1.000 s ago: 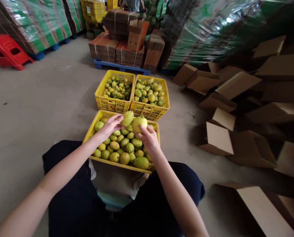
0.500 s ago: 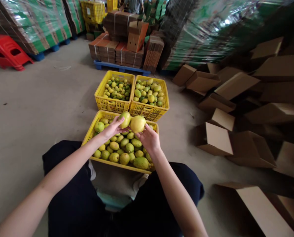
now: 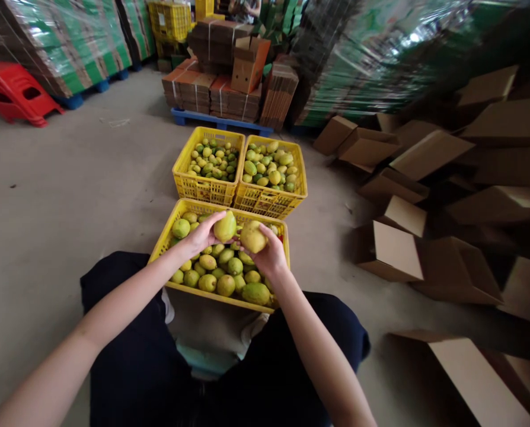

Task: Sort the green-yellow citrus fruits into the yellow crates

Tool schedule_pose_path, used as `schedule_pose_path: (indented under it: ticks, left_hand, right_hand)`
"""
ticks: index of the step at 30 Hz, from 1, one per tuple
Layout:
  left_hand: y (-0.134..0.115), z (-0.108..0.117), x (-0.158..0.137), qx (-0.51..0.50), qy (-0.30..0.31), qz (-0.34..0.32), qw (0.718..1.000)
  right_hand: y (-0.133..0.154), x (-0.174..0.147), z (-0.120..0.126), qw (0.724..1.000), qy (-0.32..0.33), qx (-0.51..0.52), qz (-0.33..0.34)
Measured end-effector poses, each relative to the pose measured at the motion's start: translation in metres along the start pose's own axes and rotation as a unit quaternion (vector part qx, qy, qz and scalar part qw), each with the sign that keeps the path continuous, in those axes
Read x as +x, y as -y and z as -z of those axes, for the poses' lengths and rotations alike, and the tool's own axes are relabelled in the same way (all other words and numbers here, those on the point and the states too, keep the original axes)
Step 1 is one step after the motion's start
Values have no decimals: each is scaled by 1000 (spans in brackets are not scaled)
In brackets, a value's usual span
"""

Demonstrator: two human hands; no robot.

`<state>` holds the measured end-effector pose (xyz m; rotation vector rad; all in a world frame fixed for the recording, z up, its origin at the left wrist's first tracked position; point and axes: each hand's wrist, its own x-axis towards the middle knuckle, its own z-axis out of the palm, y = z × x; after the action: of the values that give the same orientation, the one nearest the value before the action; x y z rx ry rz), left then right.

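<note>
You have just brought the left fruit (image 3: pixel 225 228) and the right fruit (image 3: pixel 252 237) a little lower over the near crate (image 3: pixel 216 298), and the right one seems to have turned in your grip. Your left hand (image 3: pixel 203 235) and right hand (image 3: pixel 270 254) each have fingers closed around one, with a small gap between the two fruits. So neither is set down, and both still appear to be under handling.

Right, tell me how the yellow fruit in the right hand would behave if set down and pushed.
The yellow fruit would probably roll, since its outline is rounded. It is likely stiff rather than floppy: no dent shows where the right hand grips it.
</note>
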<state>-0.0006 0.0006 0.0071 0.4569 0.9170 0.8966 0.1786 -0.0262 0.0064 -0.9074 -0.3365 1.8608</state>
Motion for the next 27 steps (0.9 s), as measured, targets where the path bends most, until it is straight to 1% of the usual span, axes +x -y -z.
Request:
schedule_pose_path:
  ticks: [4, 6, 8, 10, 13, 14, 16, 18, 19, 21, 22, 25, 27]
  left_hand:
    - [-5, -2, -1, -40, -17, 84, 996]
    - [-6, -2, 1, -67, -42, 122, 989]
    - [-5, -3, 3, -85, -70, 145, 983]
    - [-2, -3, 6, -89, -87, 154, 980]
    - [3, -3, 9, -61, -77, 150, 984]
    - [5, -2, 9, -44, -67, 136, 987]
    - [8, 1, 8, 0, -42, 73, 996]
    - [12, 4, 7, 58, -18, -15, 998]
    - [13, 6, 6, 84, -3, -54, 995]
    - [14, 9, 5, 121, 32, -107, 986]
    - [14, 10, 4, 131, 51, -127, 982]
    - [13, 10, 3, 159, 93, -182, 966]
    - [11, 10, 1, 182, 103, -203, 957]
  right_hand:
    - [1, 1, 0, 995, -71, 20, -60]
    - [1, 4, 2, 989, -109, 31, -100]
    - [1, 6, 4, 983, -131, 44, -124]
    - [1, 8, 5, 981, -139, 53, -122]
    - [1, 9, 5, 985, -143, 43, -89]
    - [1, 9, 6, 987, -143, 34, -69]
    - [-1, 9, 7, 991, -136, 11, -4]
    - [-5, 7, 9, 990, -109, -32, 90]
    - [-7, 6, 9, 984, -89, -64, 139]
    - [-12, 4, 11, 964, -52, -140, 222]
    - [-13, 3, 11, 951, -39, -175, 251]
    - [-16, 1, 11, 917, -21, -255, 306]
    - [-16, 0, 10, 894, -7, -303, 330]
